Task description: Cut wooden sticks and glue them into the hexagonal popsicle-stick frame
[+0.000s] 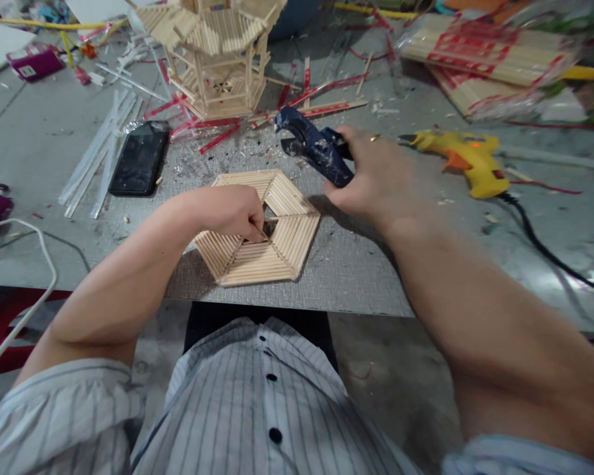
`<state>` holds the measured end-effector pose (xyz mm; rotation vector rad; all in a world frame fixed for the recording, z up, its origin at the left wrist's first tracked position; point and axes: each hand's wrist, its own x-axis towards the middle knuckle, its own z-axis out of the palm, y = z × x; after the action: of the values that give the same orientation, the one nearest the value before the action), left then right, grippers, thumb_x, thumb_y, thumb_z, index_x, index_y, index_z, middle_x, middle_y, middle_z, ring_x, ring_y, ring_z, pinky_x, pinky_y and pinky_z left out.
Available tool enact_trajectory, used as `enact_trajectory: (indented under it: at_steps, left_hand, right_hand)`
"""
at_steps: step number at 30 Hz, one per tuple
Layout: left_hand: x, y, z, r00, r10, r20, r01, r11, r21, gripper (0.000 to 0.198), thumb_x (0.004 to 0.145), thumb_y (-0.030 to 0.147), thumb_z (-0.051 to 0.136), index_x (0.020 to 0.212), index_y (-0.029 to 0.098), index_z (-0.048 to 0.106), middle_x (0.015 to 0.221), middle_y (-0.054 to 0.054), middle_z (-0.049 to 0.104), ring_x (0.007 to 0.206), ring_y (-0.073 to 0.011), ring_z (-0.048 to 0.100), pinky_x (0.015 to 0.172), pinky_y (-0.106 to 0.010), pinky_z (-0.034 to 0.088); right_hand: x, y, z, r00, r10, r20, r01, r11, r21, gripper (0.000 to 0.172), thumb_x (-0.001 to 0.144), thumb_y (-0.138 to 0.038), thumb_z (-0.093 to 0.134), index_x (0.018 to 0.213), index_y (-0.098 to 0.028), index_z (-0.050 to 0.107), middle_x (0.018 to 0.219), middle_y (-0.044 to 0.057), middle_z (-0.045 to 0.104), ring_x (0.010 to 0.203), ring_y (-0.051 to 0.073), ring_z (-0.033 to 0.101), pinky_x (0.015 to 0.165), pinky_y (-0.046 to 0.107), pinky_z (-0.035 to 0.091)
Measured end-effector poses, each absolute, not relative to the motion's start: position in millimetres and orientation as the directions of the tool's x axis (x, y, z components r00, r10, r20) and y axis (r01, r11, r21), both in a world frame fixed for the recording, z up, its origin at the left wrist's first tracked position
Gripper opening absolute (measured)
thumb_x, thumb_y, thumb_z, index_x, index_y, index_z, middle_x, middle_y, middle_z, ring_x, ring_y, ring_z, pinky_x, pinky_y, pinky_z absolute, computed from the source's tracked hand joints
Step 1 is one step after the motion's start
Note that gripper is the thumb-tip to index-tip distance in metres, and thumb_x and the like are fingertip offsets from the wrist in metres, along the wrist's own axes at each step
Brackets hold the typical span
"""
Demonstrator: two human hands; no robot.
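A flat hexagonal panel of thin wooden sticks (pixel 257 262) lies near the table's front edge, with a small opening at its centre. Over its left half is my left hand (pixel 235 211), fingers pinched at the opening on what looks like a thin wooden stick (pixel 263 233); most of it is hidden by the fingers. My right hand (pixel 371 175), slightly blurred, is wrapped round a dark blue hand cutter (pixel 321 148). The cutter is held above the table, just beyond the panel's upper right side, its head pointing up and left.
A yellow glue gun (pixel 468 155) lies at right, its black cord trailing off. A wooden stick pavilion model (pixel 218 66) stands behind. A black phone (pixel 139 158), clear glue sticks (pixel 99 148), red-and-wood scraps (pixel 220 138) and bagged sticks (pixel 485 49) lie around. A white cable (pixel 49 257) crosses the left edge.
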<state>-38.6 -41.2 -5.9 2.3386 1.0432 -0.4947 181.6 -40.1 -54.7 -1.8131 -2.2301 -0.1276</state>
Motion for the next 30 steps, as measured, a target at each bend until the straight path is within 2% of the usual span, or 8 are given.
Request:
enact_trajectory:
  at_steps: [3,8,13,20,26,30]
  left_hand:
    - [-39.9,-41.1,-5.4,0.632,0.570,-0.524,0.766,-0.561,0.314,0.020,0.077,0.030,0.062,0.084,0.017,0.077,0.075,0.001,0.073,0.065,-0.0090,0.056,0.063,-0.021,0.033]
    - [-42.6,-39.3,-5.2,0.669,0.537,-0.513,0.733,-0.589,0.340,0.023,0.079,0.034,0.061,0.079,0.016,0.076,0.065,0.001,0.069,0.059,-0.0085,0.053,0.060,-0.022,0.031]
    - [-41.9,-39.5,-6.0,0.662,0.544,-0.515,0.740,-0.580,0.339,0.019,0.077,0.029,0.063,0.079,0.016,0.076,0.069,0.001,0.070,0.060,-0.0082,0.053,0.060,-0.021,0.031]
    - [-42.3,-40.2,-6.3,0.648,0.539,-0.539,0.751,-0.570,0.333,0.022,0.079,0.030,0.061,0.084,0.016,0.077,0.071,0.000,0.072,0.065,-0.0096,0.056,0.065,-0.022,0.033]
    - [-41.3,-40.3,-6.1,0.653,0.529,-0.542,0.747,-0.567,0.347,0.021,0.079,0.029,0.062,0.085,0.016,0.077,0.077,0.000,0.074,0.068,-0.0094,0.057,0.065,-0.020,0.034]
    - [-40.6,-40.3,-7.0,0.662,0.536,-0.523,0.741,-0.574,0.348,0.018,0.078,0.029,0.063,0.081,0.018,0.076,0.074,0.002,0.073,0.066,-0.0084,0.056,0.064,-0.020,0.033]
  right_hand:
    - [180.9,-41.5,-53.4,-0.188,0.945,0.267,0.967,0.225,-0.117,0.065,0.074,-0.029,0.059,0.137,-0.028,0.042,0.122,0.010,0.063,0.110,0.032,0.059,0.092,0.051,0.046]
    - [179.2,-40.2,-51.9,-0.177,0.957,0.228,0.973,0.205,-0.104,0.070,0.070,-0.029,0.062,0.136,-0.014,0.045,0.121,0.016,0.063,0.112,0.035,0.059,0.094,0.048,0.046]
    - [181.1,-41.8,-53.1,-0.197,0.946,0.257,0.966,0.232,-0.111,0.064,0.074,-0.027,0.060,0.135,-0.022,0.043,0.122,0.014,0.063,0.112,0.035,0.058,0.091,0.051,0.046]
    - [181.4,-40.8,-55.1,-0.216,0.937,0.276,0.966,0.246,-0.075,0.064,0.072,-0.029,0.060,0.133,-0.016,0.045,0.117,0.016,0.065,0.107,0.035,0.060,0.088,0.049,0.047]
    - [180.4,-41.4,-52.8,-0.190,0.954,0.231,0.972,0.216,-0.094,0.067,0.075,-0.029,0.059,0.139,-0.018,0.041,0.125,0.017,0.061,0.114,0.033,0.057,0.093,0.048,0.045]
    - [179.0,-42.6,-51.0,-0.183,0.960,0.213,0.974,0.207,-0.096,0.067,0.075,-0.029,0.059,0.139,-0.017,0.042,0.125,0.017,0.060,0.115,0.033,0.057,0.095,0.047,0.044]
